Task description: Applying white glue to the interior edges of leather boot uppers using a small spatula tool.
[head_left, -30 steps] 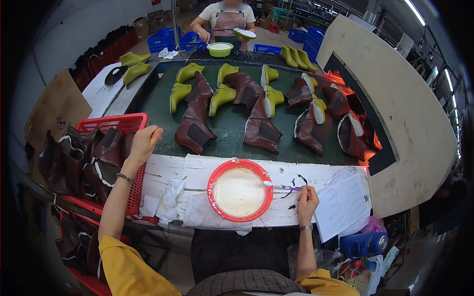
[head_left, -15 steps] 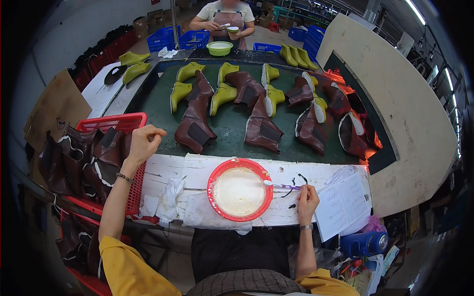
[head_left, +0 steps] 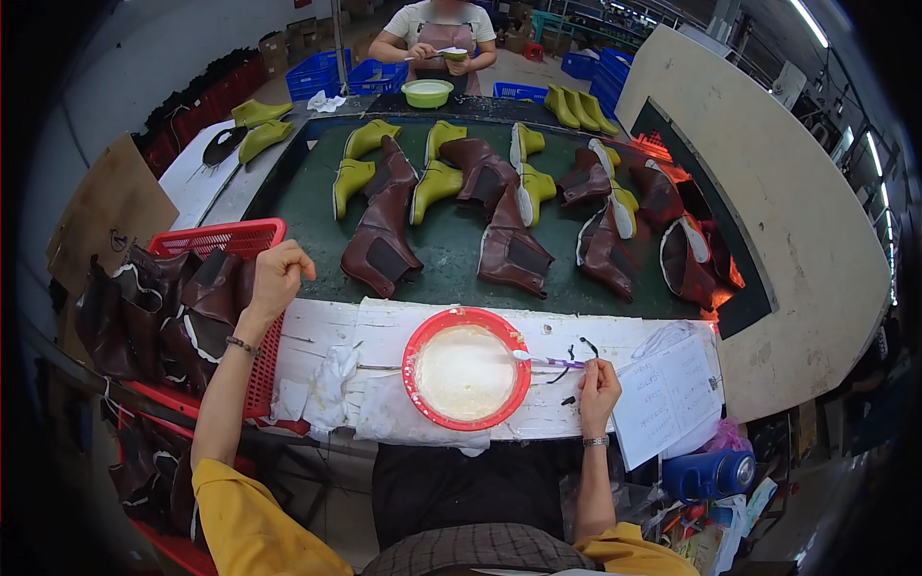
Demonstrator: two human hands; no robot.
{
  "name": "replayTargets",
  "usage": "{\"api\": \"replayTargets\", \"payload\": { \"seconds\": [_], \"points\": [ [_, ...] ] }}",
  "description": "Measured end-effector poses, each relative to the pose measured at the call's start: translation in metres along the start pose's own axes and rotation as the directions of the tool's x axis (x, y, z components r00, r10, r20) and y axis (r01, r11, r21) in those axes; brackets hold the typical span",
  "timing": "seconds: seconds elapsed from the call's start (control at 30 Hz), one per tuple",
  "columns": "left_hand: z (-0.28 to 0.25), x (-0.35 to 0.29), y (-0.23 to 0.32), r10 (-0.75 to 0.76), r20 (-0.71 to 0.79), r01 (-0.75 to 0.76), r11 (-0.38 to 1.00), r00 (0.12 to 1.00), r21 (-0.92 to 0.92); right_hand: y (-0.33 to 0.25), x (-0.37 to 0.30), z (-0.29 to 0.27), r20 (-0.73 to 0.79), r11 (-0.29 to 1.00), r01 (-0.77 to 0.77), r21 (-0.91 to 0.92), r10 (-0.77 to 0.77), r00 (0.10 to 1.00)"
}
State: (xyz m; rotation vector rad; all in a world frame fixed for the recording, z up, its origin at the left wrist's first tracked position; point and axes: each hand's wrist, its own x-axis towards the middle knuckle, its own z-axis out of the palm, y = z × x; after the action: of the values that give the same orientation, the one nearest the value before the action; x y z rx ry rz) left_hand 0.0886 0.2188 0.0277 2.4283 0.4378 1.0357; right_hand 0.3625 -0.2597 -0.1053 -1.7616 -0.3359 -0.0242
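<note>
My left hand (head_left: 280,276) is raised over the right rim of a red basket (head_left: 257,233), its fingers curled, with nothing visible in them. My right hand (head_left: 599,386) pinches a thin brush (head_left: 552,362) with a purple and white handle. The white brush head touches or hovers at the right rim of a red bowl (head_left: 411,376) filled with creamy white paste. Brown leather boot uppers (head_left: 379,235) with dark elastic side panels lie ahead on a green belt (head_left: 447,278), among yellow-green boot-shaped pieces (head_left: 437,184) with pale soles.
More brown uppers (head_left: 206,298) fill the basket. A white cloth (head_left: 333,384) lies left of the bowl, an open notebook (head_left: 666,398) to the right. A blue flask (head_left: 709,474) is at lower right. Across the belt, a person (head_left: 444,43) works behind a green bowl (head_left: 426,93).
My left hand has drawn slightly left and its fingers have curled in more. Pieces on the belt have shifted a little to the right. The person opposite has brought a brush onto the held piece.
</note>
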Motion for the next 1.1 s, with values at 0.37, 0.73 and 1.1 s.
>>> {"api": "replayTargets", "payload": {
  "seconds": [0.37,0.73,1.1],
  "points": [
    [0.001,-0.002,-0.01,-0.007,0.09,0.018,0.992,0.996,-0.126,-0.001,0.0,0.001,-0.008,1.0,0.002,0.021,-0.002,1.0],
    [0.002,0.002,0.005,-0.127,0.054,0.133,0.984,0.99,-0.122,0.002,0.0,0.0,0.0,1.0,0.012,0.004,-0.012,1.0],
    [0.001,0.001,0.005,-0.324,0.086,0.335,0.922,0.942,-0.193,0.001,0.001,-0.001,-0.008,1.0,0.011,-0.001,-0.011,1.0]
  ]
}}
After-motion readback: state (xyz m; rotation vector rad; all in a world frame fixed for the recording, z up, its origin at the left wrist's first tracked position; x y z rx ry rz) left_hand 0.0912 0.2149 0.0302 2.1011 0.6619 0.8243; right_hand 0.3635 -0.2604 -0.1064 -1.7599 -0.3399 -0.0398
